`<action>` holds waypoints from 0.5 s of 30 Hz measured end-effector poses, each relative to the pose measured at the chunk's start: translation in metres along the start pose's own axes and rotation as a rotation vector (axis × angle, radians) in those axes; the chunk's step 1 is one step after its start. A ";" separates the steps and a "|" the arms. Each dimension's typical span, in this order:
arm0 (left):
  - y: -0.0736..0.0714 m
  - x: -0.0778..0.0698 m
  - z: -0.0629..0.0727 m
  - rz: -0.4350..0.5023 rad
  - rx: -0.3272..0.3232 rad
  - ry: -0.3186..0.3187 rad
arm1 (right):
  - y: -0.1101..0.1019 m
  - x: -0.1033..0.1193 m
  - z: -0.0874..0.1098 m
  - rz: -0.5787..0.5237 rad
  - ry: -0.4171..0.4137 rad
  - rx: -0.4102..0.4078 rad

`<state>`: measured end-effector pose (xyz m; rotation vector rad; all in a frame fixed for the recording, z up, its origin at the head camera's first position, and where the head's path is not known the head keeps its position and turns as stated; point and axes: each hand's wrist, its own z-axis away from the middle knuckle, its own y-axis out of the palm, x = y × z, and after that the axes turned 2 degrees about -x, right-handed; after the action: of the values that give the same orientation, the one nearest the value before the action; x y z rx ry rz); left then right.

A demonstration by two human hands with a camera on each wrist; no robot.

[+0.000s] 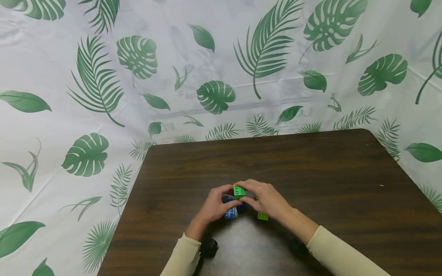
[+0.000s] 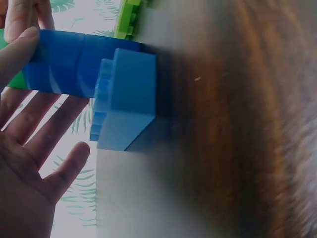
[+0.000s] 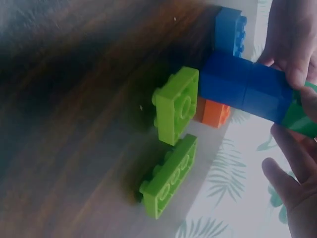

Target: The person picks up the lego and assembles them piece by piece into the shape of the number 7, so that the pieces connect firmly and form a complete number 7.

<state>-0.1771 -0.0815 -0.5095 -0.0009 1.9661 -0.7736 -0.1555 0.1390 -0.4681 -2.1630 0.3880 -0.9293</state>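
A green brick tops a standing stack of two dark blue bricks. My left hand pinches the green brick from the left, its thumb low at the join with the blue in the left wrist view. From the other side my right hand grips the same green brick between thumb and fingers. A lighter blue brick stands on the table beside the stack's foot. On the stack's other side sits an orange brick, mostly hidden in the head view.
Two lime green bricks lie on their sides near the right hand, a squarer one and a longer one. The dark wood table reaches back to a leaf-print curtain. A black object shows by the left wrist.
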 end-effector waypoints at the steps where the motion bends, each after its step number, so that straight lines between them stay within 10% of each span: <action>1: 0.001 0.001 0.001 0.006 -0.001 0.004 | 0.001 0.000 0.001 -0.002 -0.001 -0.003; 8: 0.005 0.002 0.001 -0.020 -0.025 0.051 | -0.005 -0.005 0.006 -0.029 0.026 0.026; 15: 0.004 0.001 0.000 -0.058 -0.036 -0.008 | -0.017 -0.022 0.016 -0.006 0.230 0.066</action>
<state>-0.1761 -0.0789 -0.5125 -0.0827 1.9799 -0.7744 -0.1601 0.1706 -0.4739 -2.0044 0.4546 -1.1825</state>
